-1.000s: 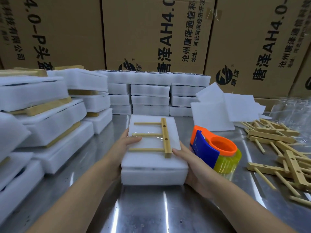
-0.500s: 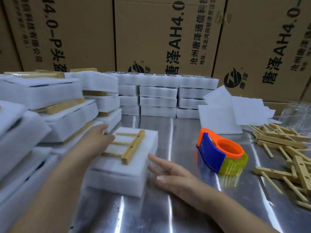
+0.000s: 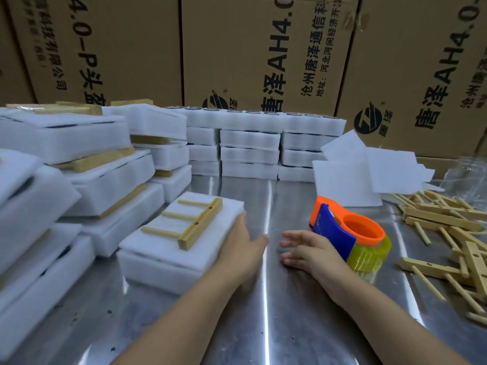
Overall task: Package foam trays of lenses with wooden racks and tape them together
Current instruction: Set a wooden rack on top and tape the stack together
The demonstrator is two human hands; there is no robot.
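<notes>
A white foam tray package with a wooden rack taped on top lies on the steel table, left of centre, turned at an angle. My left hand rests flat against its right side with straight fingers. My right hand hovers open just above the table, fingers spread, holding nothing. Right behind it stands the tape dispenser, orange and blue with a yellowish tape roll.
Finished foam packages are piled at the left. Plain foam trays are stacked at the back, loose foam sheets beside them. Loose wooden racks lie at the right. Cardboard boxes wall the rear.
The package has been slid left and turned, ending beside the left pile. My left hand went from its top to its right side. My right hand let go and pulled back toward the tape dispenser.
</notes>
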